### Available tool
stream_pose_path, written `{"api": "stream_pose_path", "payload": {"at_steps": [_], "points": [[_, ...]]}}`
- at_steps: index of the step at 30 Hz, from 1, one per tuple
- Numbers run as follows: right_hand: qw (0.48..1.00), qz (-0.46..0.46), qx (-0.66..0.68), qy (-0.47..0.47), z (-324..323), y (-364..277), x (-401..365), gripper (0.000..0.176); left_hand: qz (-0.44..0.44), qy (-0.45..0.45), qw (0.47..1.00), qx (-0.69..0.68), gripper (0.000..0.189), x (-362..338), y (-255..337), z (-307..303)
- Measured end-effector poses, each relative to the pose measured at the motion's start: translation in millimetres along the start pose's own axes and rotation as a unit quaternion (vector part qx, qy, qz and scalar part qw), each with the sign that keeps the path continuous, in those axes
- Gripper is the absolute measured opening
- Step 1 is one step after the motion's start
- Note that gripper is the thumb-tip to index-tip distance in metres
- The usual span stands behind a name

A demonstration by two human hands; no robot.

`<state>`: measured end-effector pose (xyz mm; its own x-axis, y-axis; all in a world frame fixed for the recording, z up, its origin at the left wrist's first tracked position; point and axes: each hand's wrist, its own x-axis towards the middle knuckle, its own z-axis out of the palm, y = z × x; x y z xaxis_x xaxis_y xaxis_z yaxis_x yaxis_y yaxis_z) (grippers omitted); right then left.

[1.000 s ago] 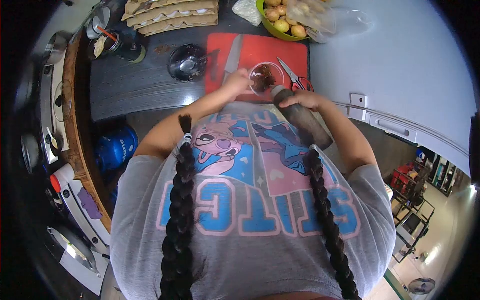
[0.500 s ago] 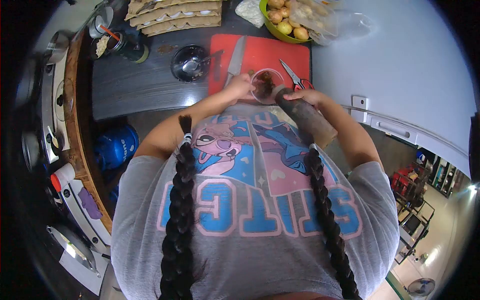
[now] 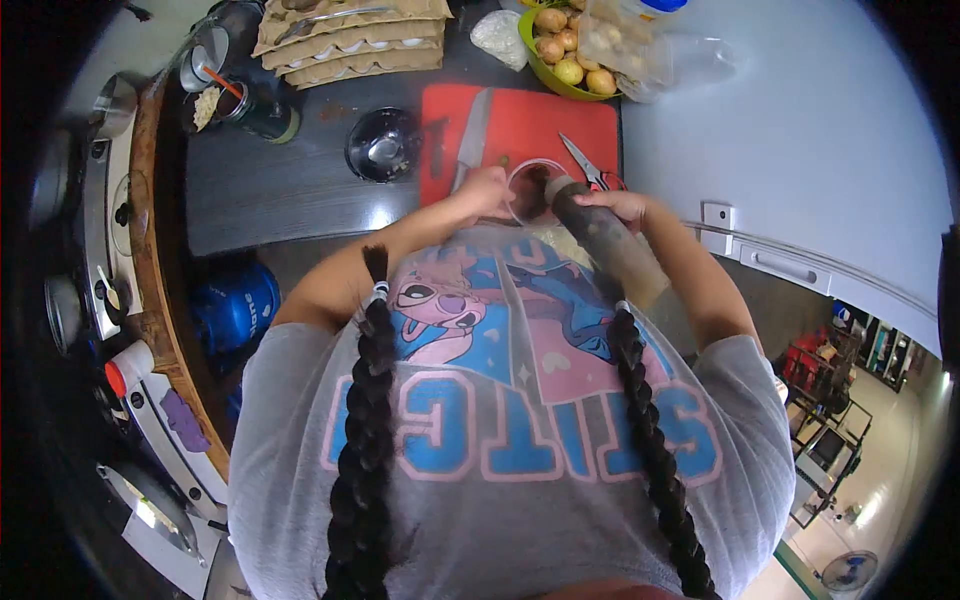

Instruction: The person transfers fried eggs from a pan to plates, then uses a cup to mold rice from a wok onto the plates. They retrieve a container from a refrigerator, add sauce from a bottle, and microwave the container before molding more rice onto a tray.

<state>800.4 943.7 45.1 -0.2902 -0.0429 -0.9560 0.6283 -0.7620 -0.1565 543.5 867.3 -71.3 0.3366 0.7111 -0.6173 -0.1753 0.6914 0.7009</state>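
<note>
My left hand [image 3: 487, 190] is closed on the rim of a small clear tub [image 3: 527, 200] with dark brown contents. The tub is at the near edge of a red cutting board [image 3: 545, 112]. In my right hand [image 3: 618, 204], a large cloudy bottle [image 3: 610, 230] lies tilted, its neck end at the tub's right side. Whether anything flows from it cannot be made out. A large knife [image 3: 476, 128] lies on the board beyond my left hand. Scissors with red handles [image 3: 590, 163] rest on the board just beyond my right hand.
A dark glossy bowl [image 3: 385, 145] stands left of the board. Farther back are stacked egg trays [image 3: 355, 45], a white plastic bag [image 3: 498, 35] and a green basin [image 3: 560, 84] of onions. A dark jar [image 3: 262, 112] stands at left; a white appliance [image 3: 800, 130] borders the right.
The bottle and tub stay together in my hands, with the bottle's neck slightly nearer the tub. The spoon-like utensil seen in the dark bowl no longer shows clearly. The view has shifted slightly.
</note>
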Motion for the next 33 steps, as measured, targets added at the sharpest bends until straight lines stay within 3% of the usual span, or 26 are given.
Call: {"api": "stream_pose_path", "payload": {"at_steps": [4,6,8,10,33], "points": [[1.000,-0.013,0.007,0.000,8.4,6.3,4.6,0.071,-0.002,-0.005,1.000,-0.024,0.017,2.8,-3.8,-3.3],[0.996,-0.048,0.051,0.055,21.8,10.6,2.8,0.068,-0.002,0.005,0.999,-0.050,0.014,2.8,-4.1,-3.8],[0.995,-0.039,0.093,0.025,21.4,15.0,7.4,0.064,-0.002,0.010,0.999,-0.045,0.014,3.0,-2.4,-3.9],[0.990,-0.075,0.109,0.049,33.0,16.8,3.5,0.054,-0.003,0.015,0.999,-0.040,0.015,2.4,-1.3,-4.6],[0.991,-0.095,0.098,0.007,18.4,24.0,19.8,0.053,-0.008,-0.018,0.999,-0.040,0.013,3.7,8.8,-8.1]]}}
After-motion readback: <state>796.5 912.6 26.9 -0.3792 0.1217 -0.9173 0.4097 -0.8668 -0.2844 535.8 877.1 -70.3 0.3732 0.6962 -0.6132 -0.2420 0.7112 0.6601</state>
